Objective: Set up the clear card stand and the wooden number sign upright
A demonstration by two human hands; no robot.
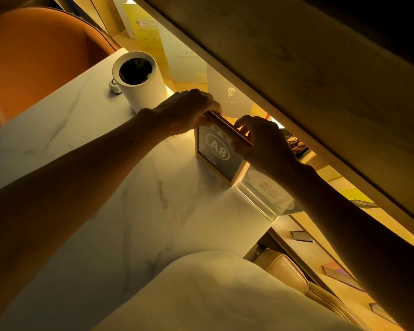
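The wooden number sign (219, 154), a light wood frame with a dark panel marked "A8", stands upright on the white marble table (93, 187) near its far edge. My left hand (187, 111) grips the sign's top edge at the left end. My right hand (265, 144) pinches the same top edge at the right end. The clear card stand (265, 192) stands right beside the sign on its right, touching or nearly touching it, with a round pale card with orange print inside.
A white cylindrical bin (139, 80) with a small white device (114, 86) stands at the table's far left. An orange chair (34, 58) sits beyond. A wooden shelf (296, 75) overhangs on the right, with cards and booklets (189, 65) under it. A cream seat (285, 271) lies below.
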